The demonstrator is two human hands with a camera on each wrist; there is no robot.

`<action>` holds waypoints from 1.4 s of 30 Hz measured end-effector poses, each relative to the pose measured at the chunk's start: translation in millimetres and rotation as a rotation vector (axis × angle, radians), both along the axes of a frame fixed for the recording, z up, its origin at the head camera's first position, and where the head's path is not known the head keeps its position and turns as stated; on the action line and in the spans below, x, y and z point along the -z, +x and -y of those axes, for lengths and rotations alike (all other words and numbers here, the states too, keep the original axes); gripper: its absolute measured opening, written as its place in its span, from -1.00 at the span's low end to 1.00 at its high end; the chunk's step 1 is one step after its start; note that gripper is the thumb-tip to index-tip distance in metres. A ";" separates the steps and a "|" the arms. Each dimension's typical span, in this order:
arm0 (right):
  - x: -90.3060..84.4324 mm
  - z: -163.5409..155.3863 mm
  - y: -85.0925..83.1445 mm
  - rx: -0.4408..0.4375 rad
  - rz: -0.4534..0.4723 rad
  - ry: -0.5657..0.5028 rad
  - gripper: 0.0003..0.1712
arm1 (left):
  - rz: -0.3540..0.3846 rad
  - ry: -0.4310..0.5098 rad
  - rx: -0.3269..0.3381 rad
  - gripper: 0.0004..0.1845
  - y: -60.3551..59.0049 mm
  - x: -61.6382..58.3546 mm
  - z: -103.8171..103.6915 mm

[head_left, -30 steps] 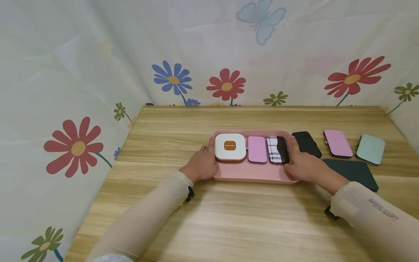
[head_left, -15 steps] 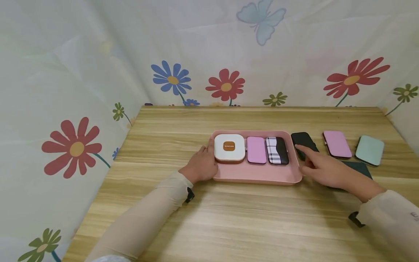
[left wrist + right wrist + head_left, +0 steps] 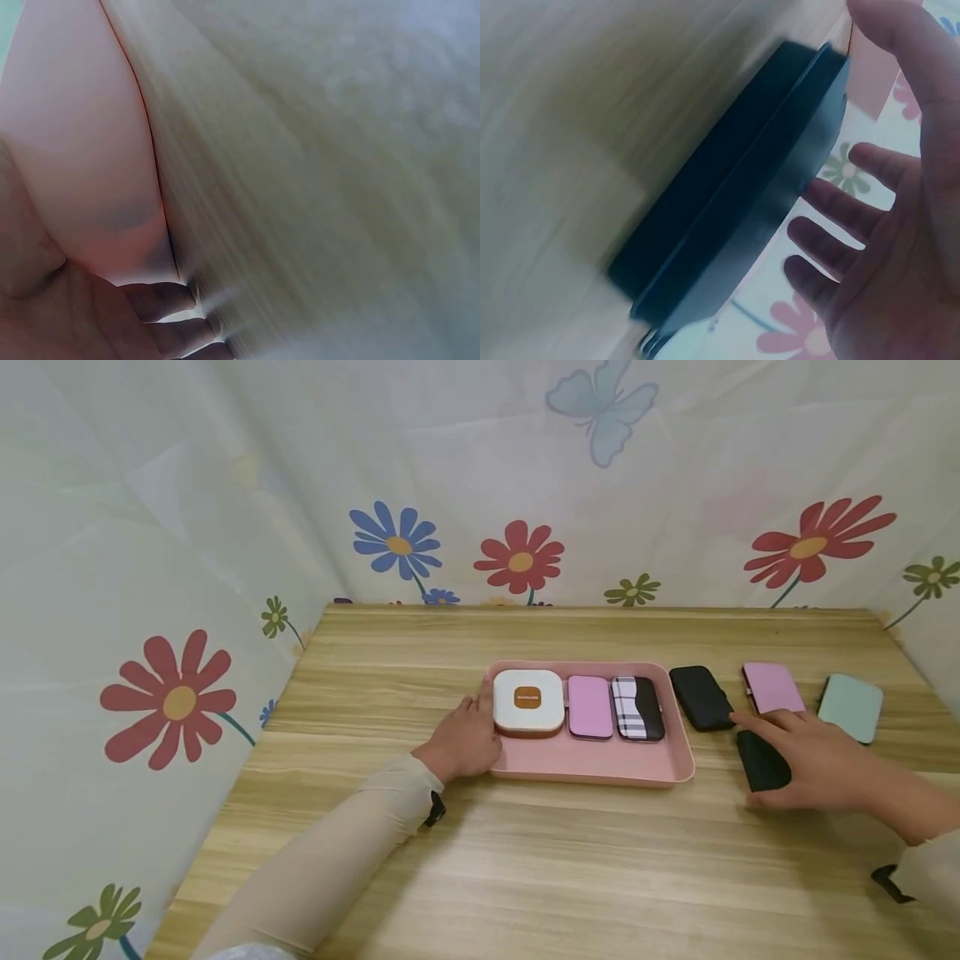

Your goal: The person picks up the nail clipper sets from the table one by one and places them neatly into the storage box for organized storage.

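A pink tray (image 3: 592,767) lies on the wooden table and holds a white case with an orange square (image 3: 528,700), a pink case (image 3: 590,707) and a plaid-and-black case (image 3: 637,708). My left hand (image 3: 467,737) grips the tray's left edge, thumb at the rim beside the white case. In the left wrist view its fingers (image 3: 161,300) curl at the tray's wall (image 3: 82,150). My right hand (image 3: 813,760) hovers with fingers spread over a dark flat case (image 3: 761,762) to the right of the tray. The right wrist view shows this dark case (image 3: 735,210) below the straight fingers (image 3: 832,199).
Right of the tray lie a black case (image 3: 701,697), a pink case (image 3: 772,687) and a mint case (image 3: 850,707). A flowered curtain (image 3: 480,485) closes the table's far and left sides. Bare wood (image 3: 525,877) stretches along the near edge.
My right hand has left the tray's right edge and moved rightward over the dark case. The left hand and the tray have stayed put.
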State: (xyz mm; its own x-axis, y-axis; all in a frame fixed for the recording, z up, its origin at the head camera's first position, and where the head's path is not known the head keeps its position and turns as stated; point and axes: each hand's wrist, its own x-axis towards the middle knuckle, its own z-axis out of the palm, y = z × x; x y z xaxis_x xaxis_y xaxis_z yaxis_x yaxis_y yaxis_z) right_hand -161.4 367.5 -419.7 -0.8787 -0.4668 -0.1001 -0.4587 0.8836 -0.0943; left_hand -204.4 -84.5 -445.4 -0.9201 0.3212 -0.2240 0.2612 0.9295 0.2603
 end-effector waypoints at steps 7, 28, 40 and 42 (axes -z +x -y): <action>5.2 -22.8 2.2 0.037 0.047 0.058 0.37 | 0.005 -0.007 -0.005 -0.13 -1.2 2.2 -1.0; 11.6 -31.3 -5.0 0.020 0.023 0.074 0.31 | 0.003 -0.018 -0.013 -0.12 1.4 -1.7 -0.6; 9.5 -25.3 -3.1 -0.001 -0.030 0.103 0.29 | -0.011 -0.024 0.009 -0.15 0.9 -0.9 -0.3; 8.4 -22.8 -3.9 0.001 -0.039 0.103 0.29 | -0.008 -0.021 0.004 -0.15 0.9 -0.1 0.5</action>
State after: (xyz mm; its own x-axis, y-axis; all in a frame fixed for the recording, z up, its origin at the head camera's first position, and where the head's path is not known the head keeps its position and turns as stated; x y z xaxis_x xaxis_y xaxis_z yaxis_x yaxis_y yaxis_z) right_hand -165.3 390.3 -428.1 -0.8833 -0.4549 -0.1130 -0.4593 0.8881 0.0155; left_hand -203.5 -85.0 -445.3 -0.9209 0.3198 -0.2229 0.2666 0.9338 0.2385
